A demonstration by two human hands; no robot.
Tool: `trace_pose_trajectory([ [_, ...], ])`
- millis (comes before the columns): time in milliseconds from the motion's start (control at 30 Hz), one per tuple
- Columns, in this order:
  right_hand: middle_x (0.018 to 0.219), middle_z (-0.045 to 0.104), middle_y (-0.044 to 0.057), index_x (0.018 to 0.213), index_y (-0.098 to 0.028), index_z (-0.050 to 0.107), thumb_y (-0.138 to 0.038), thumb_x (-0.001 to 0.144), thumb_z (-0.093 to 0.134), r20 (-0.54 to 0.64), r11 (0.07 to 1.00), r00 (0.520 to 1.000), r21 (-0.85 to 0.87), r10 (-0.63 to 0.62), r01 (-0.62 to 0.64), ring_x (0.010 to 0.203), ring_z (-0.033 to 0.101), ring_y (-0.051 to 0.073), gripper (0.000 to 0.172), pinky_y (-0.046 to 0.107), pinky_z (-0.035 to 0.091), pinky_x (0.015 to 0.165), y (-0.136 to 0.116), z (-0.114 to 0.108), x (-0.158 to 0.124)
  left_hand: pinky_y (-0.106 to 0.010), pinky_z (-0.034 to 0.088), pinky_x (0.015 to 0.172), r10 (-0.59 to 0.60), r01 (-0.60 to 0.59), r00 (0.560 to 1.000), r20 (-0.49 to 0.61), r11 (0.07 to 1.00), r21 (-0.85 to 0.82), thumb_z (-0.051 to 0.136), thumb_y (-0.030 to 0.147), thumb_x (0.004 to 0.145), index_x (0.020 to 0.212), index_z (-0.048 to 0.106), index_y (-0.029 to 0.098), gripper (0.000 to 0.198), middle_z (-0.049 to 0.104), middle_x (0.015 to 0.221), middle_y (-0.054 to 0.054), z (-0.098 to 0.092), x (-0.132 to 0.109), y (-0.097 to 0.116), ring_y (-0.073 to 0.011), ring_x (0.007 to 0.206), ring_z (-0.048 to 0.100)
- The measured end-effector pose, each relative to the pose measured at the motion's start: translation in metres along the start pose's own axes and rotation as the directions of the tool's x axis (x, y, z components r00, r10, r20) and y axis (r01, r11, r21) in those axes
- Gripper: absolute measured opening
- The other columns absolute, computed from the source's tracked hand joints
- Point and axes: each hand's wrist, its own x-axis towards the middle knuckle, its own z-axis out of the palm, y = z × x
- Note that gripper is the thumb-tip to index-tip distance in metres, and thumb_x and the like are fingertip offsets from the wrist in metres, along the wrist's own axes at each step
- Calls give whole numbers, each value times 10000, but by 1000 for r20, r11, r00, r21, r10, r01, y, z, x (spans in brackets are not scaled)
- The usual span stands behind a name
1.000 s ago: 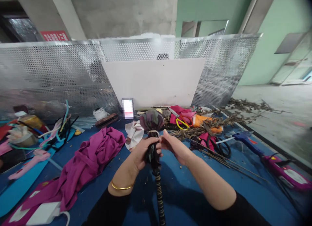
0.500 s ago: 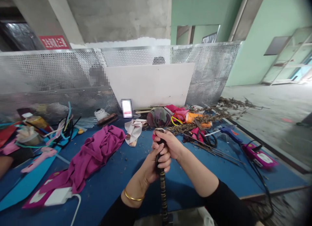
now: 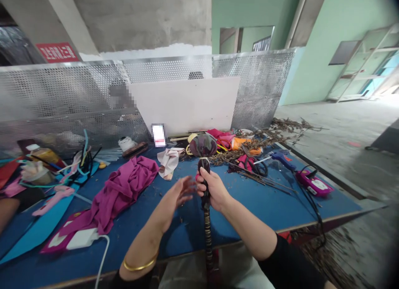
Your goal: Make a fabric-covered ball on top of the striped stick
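Observation:
My right hand [image 3: 212, 185] grips a dark stick [image 3: 208, 235] with a ribbed, striped shaft, just below its head. The stick stands upright, its lower end down past the table edge. A rounded bundle of camouflage cloth [image 3: 203, 145] forms the head, with a pale band tied at its neck. Left of the stick, my left hand [image 3: 181, 191] is open, its fingers apart and slightly blurred, holding nothing. A gold bangle [image 3: 140, 264] circles the left wrist. The nearest cloths are a crumpled purple one [image 3: 124, 191] and a small pale one [image 3: 170, 160].
On the blue table [image 3: 243, 216] lie a blue glue gun [image 3: 282, 159], a pink glue gun [image 3: 57, 197], a purple power strip [image 3: 314, 184], dry twigs [image 3: 230, 156] and thin rods. A lit phone [image 3: 158, 135] leans by a white board [image 3: 187, 104] and a perforated metal screen [image 3: 255, 89] behind.
My left hand has let go of the stick and moved left, its fingers opening. My right hand still grips the stick. The view has shifted slightly, showing more of my lap.

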Motion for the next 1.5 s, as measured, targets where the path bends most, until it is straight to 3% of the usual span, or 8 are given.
trace_pose_trajectory([
  [67,585,437,-102,789,-182,501,-530,666,768,-20,1000,1000,-22,-22,21,406,320,16,455,137,277,358,5,7,-3,-211,513,725,108,-103,992,-62,992,68,689,428,802,1020,689,191,322,717,951,-49,8,10,17,-144,836,672],
  [200,570,433,-99,746,-190,466,-587,663,743,9,999,1000,-52,-1,2,394,306,18,491,143,255,354,12,17,-7,-194,363,314,21,-22,1000,12,1000,19,648,424,830,875,679,142,288,545,473,45,26,35,33,-83,296,439],
  [533,560,289,-115,791,-175,489,-480,784,706,335,950,917,142,217,-277,402,178,21,375,149,212,377,38,-8,-30,-262,535,544,3,41,986,166,963,-265,536,200,900,826,599,119,126,648,744,-54,19,48,29,-131,559,624],
  [767,638,546,-31,901,-145,578,-550,778,674,268,974,938,-115,221,-197,490,529,91,434,242,431,524,56,-25,-56,-132,362,406,45,38,978,202,920,-389,499,174,925,851,574,115,122,391,591,67,21,48,29,-31,413,378],
  [1000,840,593,-12,1038,-202,529,-428,756,707,75,863,990,-486,-117,139,704,589,130,402,274,471,696,58,-34,-71,-137,346,394,14,44,989,148,923,-381,526,159,904,770,523,138,135,389,588,69,17,53,25,-34,402,351],
  [1233,919,577,2,994,-230,536,-371,635,799,-88,544,867,-809,-490,225,657,536,132,467,272,431,632,45,-21,-59,-138,339,394,14,3,999,51,945,-328,536,155,888,720,462,165,184,410,575,72,27,49,28,-34,398,368],
  [1333,689,522,-19,742,-214,574,-374,793,654,-34,579,878,-764,-478,286,613,484,133,186,271,393,624,45,-20,-57,-142,343,400,12,-9,1000,7,951,-308,582,171,864,718,437,181,206,422,574,77,28,47,29,-35,395,378],
  [1500,574,512,-29,701,-206,533,-428,874,525,-59,702,918,-664,-392,258,489,477,123,281,262,389,525,47,-26,-56,-190,449,485,0,-10,1000,-31,950,-313,613,174,845,735,450,185,197,464,576,67,23,45,32,-67,448,483],
])
